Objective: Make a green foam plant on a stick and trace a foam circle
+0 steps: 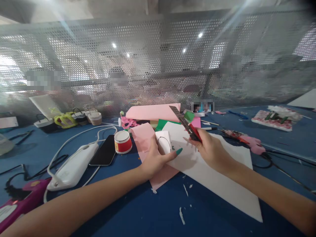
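My left hand holds a small white block with a curved black line drawn on its face, thumb at its lower right edge and fingers around its left side. To the right, my right hand grips a red and dark cutter, its long blade tilted up and left above the paper, apart from the block. A large white sheet lies beneath my right hand. Pink paper passes under my left hand. Just left of the pink paper stands a red and white round container.
A black phone and white power strip with cables lie at left, near a magenta glue gun. A pink glue gun is at right. Small baskets stand behind. White scraps lie in front.
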A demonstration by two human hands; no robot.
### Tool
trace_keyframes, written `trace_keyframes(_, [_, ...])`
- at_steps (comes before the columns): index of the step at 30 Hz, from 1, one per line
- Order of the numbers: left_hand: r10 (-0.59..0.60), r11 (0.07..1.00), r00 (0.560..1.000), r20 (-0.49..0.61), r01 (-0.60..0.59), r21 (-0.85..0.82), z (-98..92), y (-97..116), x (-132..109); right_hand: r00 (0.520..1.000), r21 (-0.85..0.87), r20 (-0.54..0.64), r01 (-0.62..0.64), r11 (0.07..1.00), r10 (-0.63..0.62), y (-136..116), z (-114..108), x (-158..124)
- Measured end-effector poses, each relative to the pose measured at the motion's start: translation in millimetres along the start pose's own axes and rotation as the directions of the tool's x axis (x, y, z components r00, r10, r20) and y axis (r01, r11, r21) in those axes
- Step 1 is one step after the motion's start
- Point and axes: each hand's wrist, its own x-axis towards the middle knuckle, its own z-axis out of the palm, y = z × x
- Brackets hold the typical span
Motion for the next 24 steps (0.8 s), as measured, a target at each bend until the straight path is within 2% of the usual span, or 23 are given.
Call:
trace_keyframes(4, [0.017,1.0,0.999,0.051,-0.017,0.007,-0.1,-1.9,1.6,0.951,0.164,0.186,-0.277,0.947,0.246,0.6,-0.7,-0.1])
trace_keyframes(9, [0.013,0.999,0.999,0.047,-0.011,-0.042,3.0,-0.2,2.5,0.876,0.33,0.286,-0.471,0.818,0.389,1.7,1.8,-0.1])
trace_keyframes(14, [0.007,0.998,0.999,0.047,-0.003,-0.069,4.7,0.9,1.9,0.838,0.416,0.361,-0.537,0.734,0.408,0.1,4.0,-1.9])
trace_keyframes(19, [0.003,0.997,0.999,0.044,0.0,-0.073,2.9,-0.2,1.5,0.817,0.404,0.392,-0.565,0.719,0.422,-0.3,5.0,-2.3])
trace_keyframes(24, [-0.018,0.998,1.0,0.024,0.019,-0.064,2.9,2.1,2.5,0.817,0.393,0.402,-0.561,0.728,0.413,-3.3,3.0,-1.3])
